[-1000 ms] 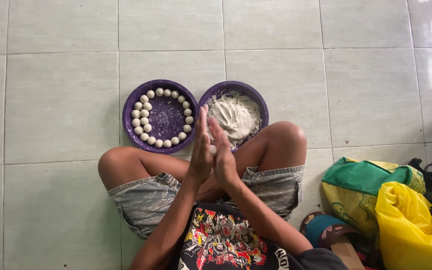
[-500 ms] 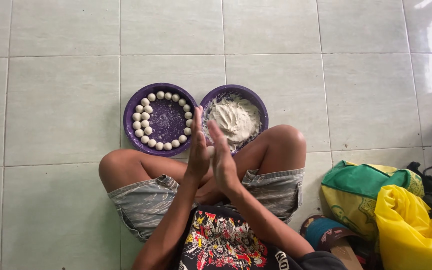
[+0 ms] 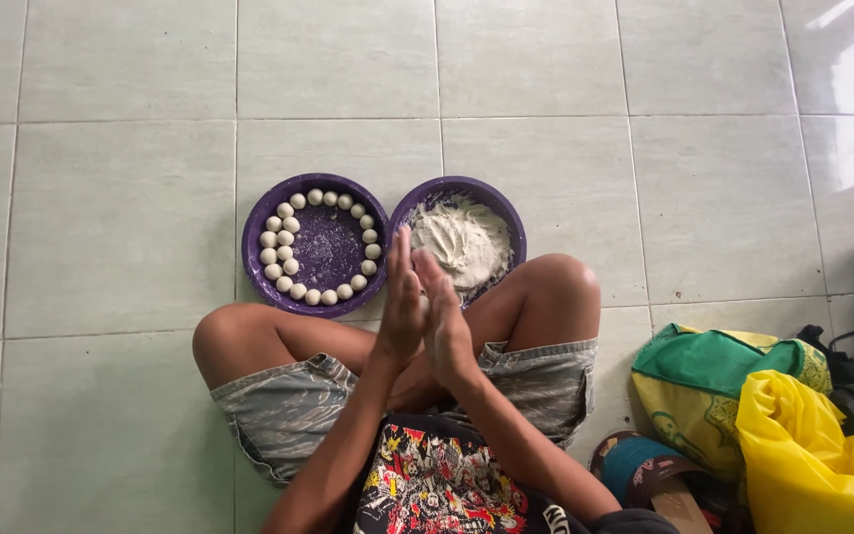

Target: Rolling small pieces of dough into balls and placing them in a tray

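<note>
I sit cross-legged on a tiled floor. My left hand point(image 3: 400, 302) and my right hand point(image 3: 447, 321) are pressed flat, palm to palm, fingers straight and pointing away from me, above my lap. Whatever lies between the palms is hidden. Just beyond the fingertips stand two purple bowls side by side. The left bowl point(image 3: 254, 259) holds several small white dough balls point(image 3: 282, 237) set in a ring along its wall. The right bowl point(image 3: 516, 213) holds a heap of white dough point(image 3: 467, 242); my fingertips overlap its near left rim.
My bare knees point(image 3: 224, 341) spread to both sides, the right knee touching the dough bowl. A green and yellow bag point(image 3: 714, 381) and a yellow plastic bag point(image 3: 803, 460) lie at the lower right, with dark items behind them. Pale floor tiles point(image 3: 101, 218) surround the bowls.
My palms have slid a little against each other while staying pressed together. The bowls have not moved.
</note>
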